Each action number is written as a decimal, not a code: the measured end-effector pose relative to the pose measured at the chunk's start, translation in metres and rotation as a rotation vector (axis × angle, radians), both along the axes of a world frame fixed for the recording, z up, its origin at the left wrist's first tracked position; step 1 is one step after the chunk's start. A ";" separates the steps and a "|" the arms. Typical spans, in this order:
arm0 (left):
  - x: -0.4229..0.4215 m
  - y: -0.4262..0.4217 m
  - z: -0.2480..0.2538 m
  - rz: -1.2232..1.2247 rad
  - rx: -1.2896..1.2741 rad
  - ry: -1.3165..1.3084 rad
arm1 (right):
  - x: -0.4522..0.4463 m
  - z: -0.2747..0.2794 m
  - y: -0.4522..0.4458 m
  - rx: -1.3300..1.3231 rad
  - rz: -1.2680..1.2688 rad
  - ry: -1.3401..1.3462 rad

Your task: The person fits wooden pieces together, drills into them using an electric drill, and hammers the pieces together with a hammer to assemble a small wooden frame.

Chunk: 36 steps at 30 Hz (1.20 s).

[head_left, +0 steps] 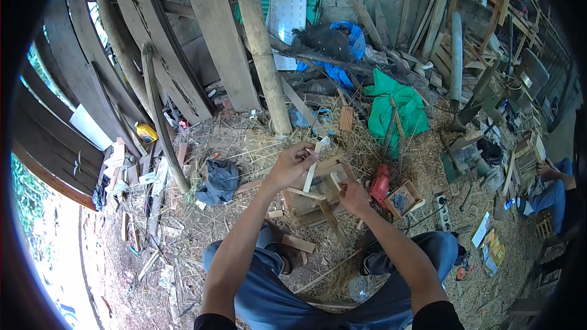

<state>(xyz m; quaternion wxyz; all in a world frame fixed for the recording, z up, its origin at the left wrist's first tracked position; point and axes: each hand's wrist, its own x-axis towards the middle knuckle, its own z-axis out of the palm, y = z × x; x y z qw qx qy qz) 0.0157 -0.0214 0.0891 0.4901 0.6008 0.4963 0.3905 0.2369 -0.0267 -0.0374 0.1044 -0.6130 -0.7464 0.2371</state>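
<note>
My left hand (295,164) is closed round the upper part of a thin pale wooden stick (310,174), which stands tilted above a low wooden work block (301,215). Lower and to the right, my right hand (354,198) pinches a short pale wood piece (335,179). Another narrow wooden strip (307,194) lies across the block between my hands, its end close to the stick's foot. Whether the stick and strip are joined, I cannot tell.
Right of the block lie a red power drill (380,183) and a small wooden box (413,192) of small metal pieces. A power strip (443,212) is beyond. Black plastic (218,181) lies left, a green sack (397,107) ahead. Another person (553,189) sits far right.
</note>
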 end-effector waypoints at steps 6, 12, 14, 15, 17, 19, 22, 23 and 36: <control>0.005 -0.012 0.026 -0.013 -0.151 -0.271 | 0.021 0.060 0.029 -0.444 -0.202 0.948; 0.028 -0.039 0.059 -0.058 -0.249 -0.336 | 0.038 0.175 -0.001 -0.334 -0.058 1.046; 0.034 -0.043 0.057 -0.058 -0.237 -0.338 | 0.039 0.182 -0.003 -0.276 -0.052 1.110; 0.035 -0.046 0.055 -0.067 -0.235 -0.329 | 0.037 0.183 -0.005 -0.284 -0.060 1.117; 0.040 -0.046 0.052 -0.065 -0.236 -0.346 | 0.037 0.187 -0.006 -0.227 -0.018 1.078; 0.044 -0.046 0.051 -0.057 -0.228 -0.368 | 0.038 0.190 -0.007 -0.196 -0.002 1.040; 0.048 -0.048 0.053 -0.044 -0.204 -0.373 | 0.034 0.187 -0.010 -0.147 0.037 1.001; 0.049 -0.047 0.052 -0.041 -0.206 -0.367 | 0.033 0.185 -0.011 -0.124 0.052 1.003; 0.049 -0.050 0.055 -0.021 -0.250 -0.317 | 0.026 0.179 -0.010 0.016 0.138 0.926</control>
